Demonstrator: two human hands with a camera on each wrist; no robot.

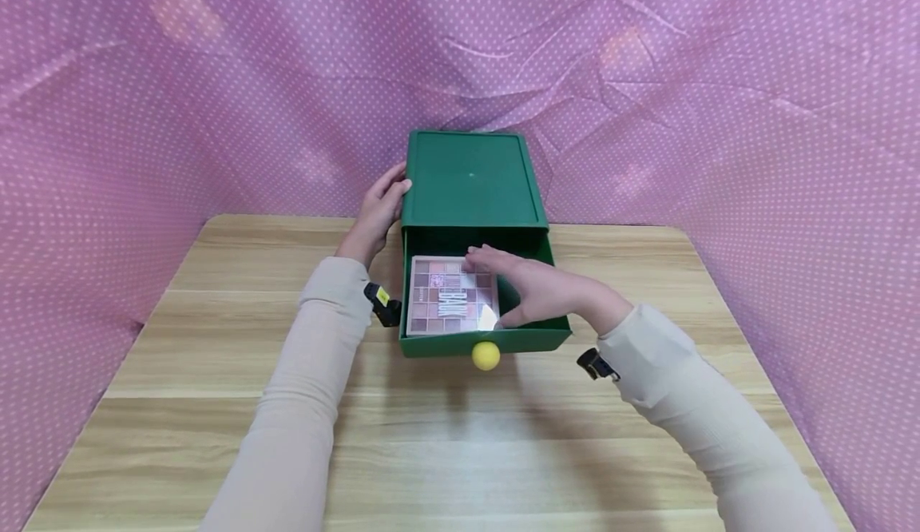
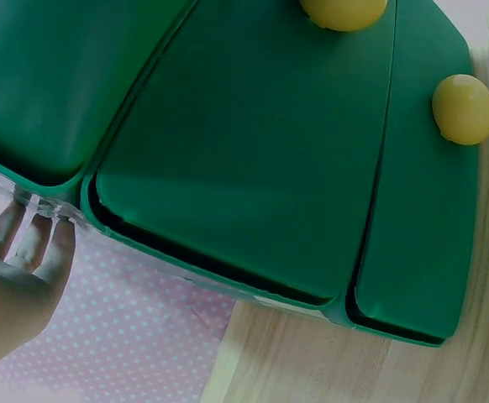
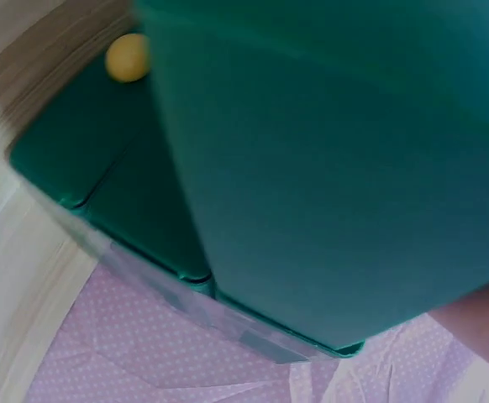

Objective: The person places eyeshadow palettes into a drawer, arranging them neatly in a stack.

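A green drawer cabinet [image 1: 470, 176] has its top drawer [image 1: 532, 342] pulled out toward me, with a yellow round knob [image 1: 485, 355] on its front. Inside, on the left, lies an eyeshadow palette [image 1: 434, 296] with a grid of pale pink and brown squares. Over the palette's right side spreads my right hand [image 1: 549, 288], thumb near its front right corner and fingertips over its far edge. My left hand [image 1: 377, 216] rests against the cabinet's left side, its fingers extended in the left wrist view. The drawer hides most of my right hand from the right wrist camera.
Below the open drawer, the left wrist view shows a closed middle drawer [image 2: 244, 151] and a closed bottom drawer [image 2: 421, 218], both with yellow knobs. The cabinet stands on a wooden table [image 1: 453, 452], and a pink dotted cloth [image 1: 302, 77] hangs around it.
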